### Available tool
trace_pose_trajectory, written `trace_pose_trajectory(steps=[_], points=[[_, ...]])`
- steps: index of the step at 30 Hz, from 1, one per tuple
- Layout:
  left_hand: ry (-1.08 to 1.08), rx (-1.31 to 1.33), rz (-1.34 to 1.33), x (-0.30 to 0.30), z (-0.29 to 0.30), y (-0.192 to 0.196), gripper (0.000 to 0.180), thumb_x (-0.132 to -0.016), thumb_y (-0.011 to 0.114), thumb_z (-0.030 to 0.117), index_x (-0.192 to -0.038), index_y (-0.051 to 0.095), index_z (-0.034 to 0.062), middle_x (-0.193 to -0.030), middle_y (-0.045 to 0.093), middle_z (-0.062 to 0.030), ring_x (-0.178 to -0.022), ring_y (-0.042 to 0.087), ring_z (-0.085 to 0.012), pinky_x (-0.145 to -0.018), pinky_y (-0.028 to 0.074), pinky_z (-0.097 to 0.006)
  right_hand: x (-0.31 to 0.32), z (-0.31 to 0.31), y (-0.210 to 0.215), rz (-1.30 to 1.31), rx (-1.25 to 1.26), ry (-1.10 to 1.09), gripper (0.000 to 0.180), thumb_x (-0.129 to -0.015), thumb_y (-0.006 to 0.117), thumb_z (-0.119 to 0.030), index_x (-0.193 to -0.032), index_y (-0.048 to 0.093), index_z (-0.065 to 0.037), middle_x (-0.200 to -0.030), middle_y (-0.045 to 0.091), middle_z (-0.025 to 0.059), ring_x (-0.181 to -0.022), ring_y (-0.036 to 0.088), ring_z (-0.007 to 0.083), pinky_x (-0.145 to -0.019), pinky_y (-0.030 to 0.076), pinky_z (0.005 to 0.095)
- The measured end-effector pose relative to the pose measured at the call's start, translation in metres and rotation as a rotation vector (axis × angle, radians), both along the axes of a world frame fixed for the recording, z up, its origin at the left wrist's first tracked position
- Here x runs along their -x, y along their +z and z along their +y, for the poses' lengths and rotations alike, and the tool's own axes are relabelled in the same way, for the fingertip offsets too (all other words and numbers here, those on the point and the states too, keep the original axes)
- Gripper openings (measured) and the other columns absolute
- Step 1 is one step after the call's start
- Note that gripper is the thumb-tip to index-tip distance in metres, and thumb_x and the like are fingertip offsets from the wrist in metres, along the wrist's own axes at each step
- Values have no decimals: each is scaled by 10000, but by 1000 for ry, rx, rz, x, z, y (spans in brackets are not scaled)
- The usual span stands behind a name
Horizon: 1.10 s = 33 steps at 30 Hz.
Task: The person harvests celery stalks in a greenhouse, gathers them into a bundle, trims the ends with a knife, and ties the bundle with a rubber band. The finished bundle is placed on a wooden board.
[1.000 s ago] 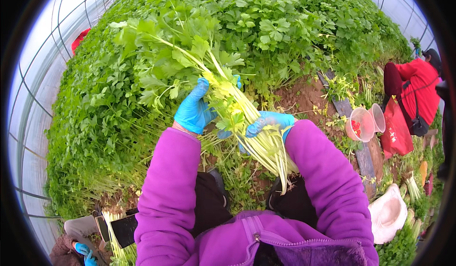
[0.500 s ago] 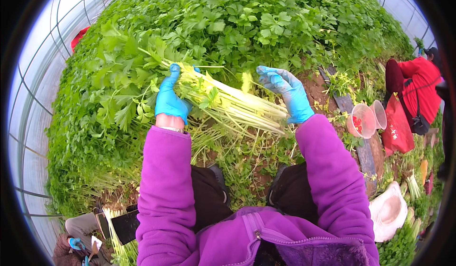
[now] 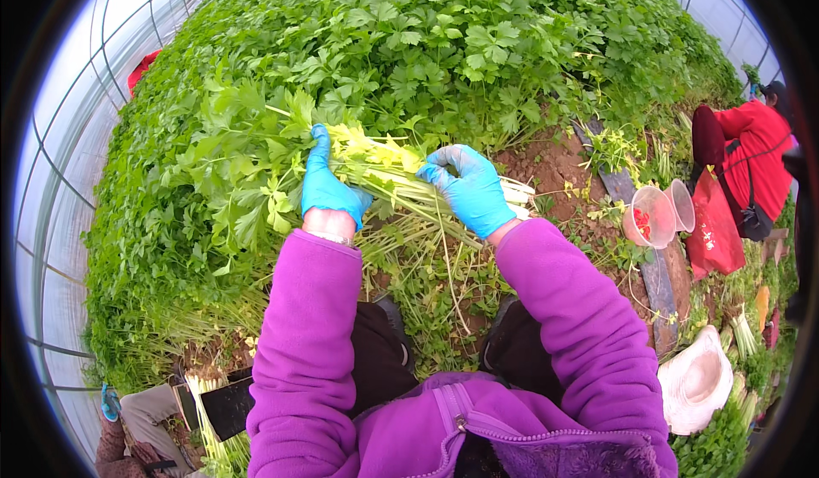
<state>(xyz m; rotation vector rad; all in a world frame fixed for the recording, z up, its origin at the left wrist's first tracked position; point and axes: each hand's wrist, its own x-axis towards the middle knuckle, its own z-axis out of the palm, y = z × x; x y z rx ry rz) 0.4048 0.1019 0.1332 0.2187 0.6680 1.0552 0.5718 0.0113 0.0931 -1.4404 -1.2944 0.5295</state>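
Note:
A bunch of celery (image 3: 388, 171) lies slantwise in front of me, leafy tops to the left and pale cut ends to the right. Wrapped round it just below the leaves is my left hand (image 3: 331, 186), in a blue glove with the thumb up. My right hand (image 3: 472, 190), also blue-gloved, is over the stalks nearer the pale ends. Its thumb and fingers are pinched together on a celery stalk at the bunch's upper side, and the fingertips are partly hidden. A thin loose stem (image 3: 452, 278) dangles below the bunch.
Dense celery plants (image 3: 409, 43) grow ahead and left. Rightward are plastic tubs (image 3: 650, 215), a red bag (image 3: 715, 231), a dark board (image 3: 657, 295), a pale hat (image 3: 698, 380) and a person in red (image 3: 755, 154). Another person's gloved hand (image 3: 110, 403) shows at lower left, near cut celery (image 3: 209, 414).
My right hand has moved left from the pale ends onto the stalks and closed. My left hand has shifted slightly right and down with the bunch. A thin stem now hangs beneath.

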Motion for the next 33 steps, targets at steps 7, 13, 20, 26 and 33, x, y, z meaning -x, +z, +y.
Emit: trace_pose_trajectory(steps=[7, 13, 20, 26, 33], points=[[37, 8, 58, 5, 2, 3, 649, -785, 670, 565, -1278, 541, 163, -1357, 508, -80, -1232, 455, -349, -1045, 321, -594, -24, 7, 11, 527, 35, -71, 287, -849, 714, -260, -965, 631, -11, -825, 623, 27, -759, 547, 120, -701, 467, 284], [16, -1, 39, -1, -2, 2, 654, -788, 662, 573, -1281, 534, 165, -1353, 508, -89, -1229, 454, -360, -1041, 323, -599, -4, -4, 1, -311, -113, 32, 245, -793, 742, -184, -952, 633, -34, -860, 597, 66, -780, 569, 177, -720, 477, 304], [0, 5, 63, 5, 3, 2, 652, -780, 656, 602, -1265, 552, 178, -1324, 531, -60, -1186, 491, -330, -1017, 355, -587, -17, 8, 9, 228, 102, -113, 259, -857, 681, -256, -938, 626, -16, -851, 631, 133, -718, 596, 249, -686, 483, 354], [27, 10, 41, 3, 0, 3, 655, -784, 653, 601, -1279, 547, 185, -1344, 518, -57, -1209, 474, -330, -1018, 356, -587, -7, -1, 4, -316, -151, 50, 281, -787, 751, -203, -1016, 653, -73, -800, 552, 58, -666, 518, 156, -614, 444, 282], [32, 11, 40, 3, 2, 3, 626, -811, 625, 594, -1272, 553, 177, -1326, 538, -52, -1196, 487, -319, -1019, 365, -559, -11, 8, -3, -144, -82, -91, 236, -869, 633, -168, -1060, 612, -31, -899, 615, 128, -793, 593, 259, -710, 480, 335]])
